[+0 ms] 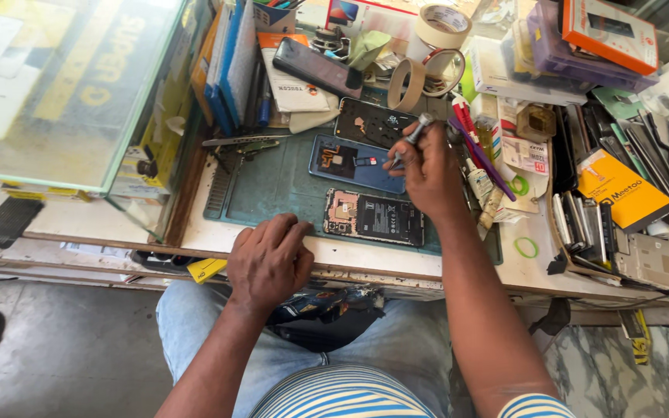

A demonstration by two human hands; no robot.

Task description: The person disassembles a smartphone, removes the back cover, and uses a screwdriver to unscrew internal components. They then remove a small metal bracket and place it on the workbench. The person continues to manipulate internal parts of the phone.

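Note:
My right hand [427,172] grips a small silver screwdriver [412,133], its tip down on a blue phone back cover [354,164] lying on a green work mat [272,182]. In front of it lies an opened phone [373,217] with its battery and board showing. A dark phone back panel [372,122] sits just behind the blue cover. My left hand [269,261] rests on the bench's front edge, fingers curled on the mat beside the opened phone, holding nothing.
A glass display case [63,85] stands at the left. Rolls of tape [427,54], a black phone [317,67], boxes and folders crowd the back. Phone parts, screens and a yellow packet [625,190] pile up at the right. Tweezers [245,142] lie on the mat's left.

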